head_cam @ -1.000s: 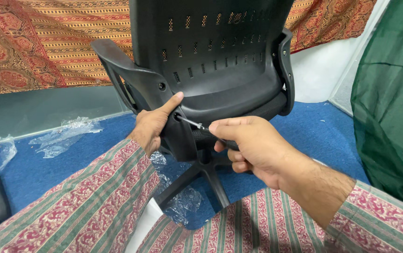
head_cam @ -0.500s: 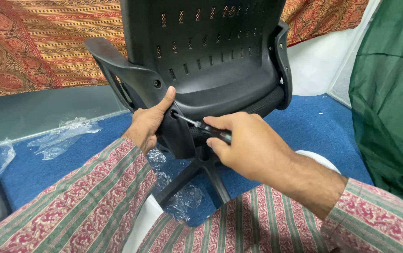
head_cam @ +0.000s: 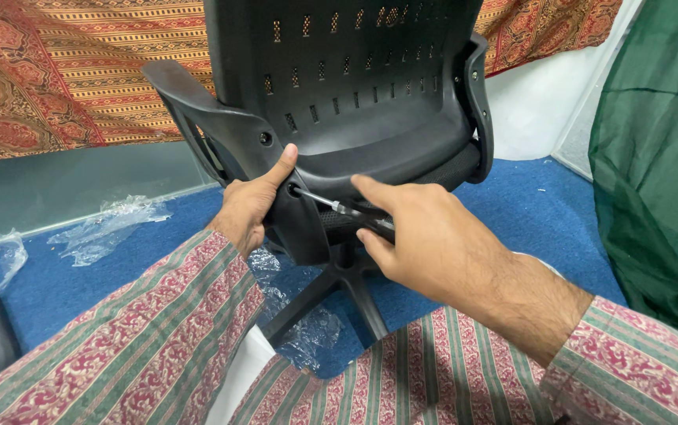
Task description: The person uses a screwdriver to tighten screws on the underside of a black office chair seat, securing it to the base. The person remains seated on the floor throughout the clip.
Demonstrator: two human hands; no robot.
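Black office chair (head_cam: 355,86), blue carpet (head_cam: 544,205), red-and-green striped patterned sleeves (head_cam: 142,338), green netting (head_cam: 662,157), orange patterned cloth (head_cam: 63,71)

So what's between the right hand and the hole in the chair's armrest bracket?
The head view shows a screwdriver: its metal shaft spans from the right hand to the hole, beside the left hand thumb.

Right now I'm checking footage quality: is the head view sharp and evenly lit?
Head view: soft, even light, no glare; the right hand, screwdriver and left hand are sharp; the black chair loses detail in shadow; the sleeves at the bottom edge look stretched.
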